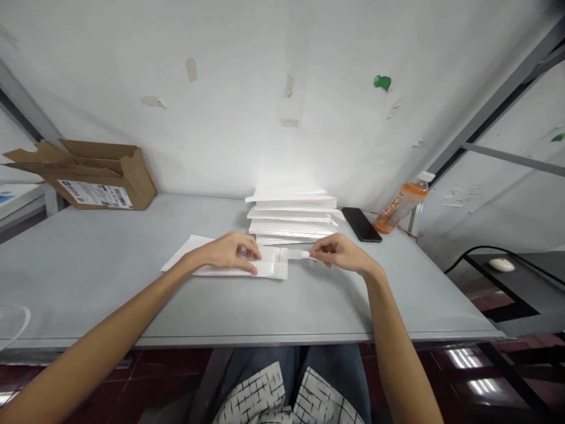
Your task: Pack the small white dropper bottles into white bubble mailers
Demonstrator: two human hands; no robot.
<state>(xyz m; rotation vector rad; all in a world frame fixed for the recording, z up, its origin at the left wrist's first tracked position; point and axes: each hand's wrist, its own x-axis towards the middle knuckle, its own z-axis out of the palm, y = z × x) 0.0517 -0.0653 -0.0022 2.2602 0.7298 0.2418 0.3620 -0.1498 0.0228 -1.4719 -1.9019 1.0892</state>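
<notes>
A white bubble mailer (269, 264) lies flat on the grey table, its end pointing right. My left hand (233, 252) rests on the mailer, thumb and fingers spread apart over its surface. At the mailer's right end, my right hand (338, 253) pinches a small white item (299, 254) that reaches to the mailer's edge. Whether the item's tip is inside the mailer cannot be made out. Just behind both hands is a stack of white padded mailers (293, 219). Another white sheet or mailer (188, 247) shows beneath my left hand and wrist.
An open cardboard box (136, 176) stands at the back left. A black phone (362, 224) and an orange drink bottle (401, 206) are at the back right. A white mouse (501, 265) sits on a separate dark surface. The table's front edge (265, 340) runs before my legs.
</notes>
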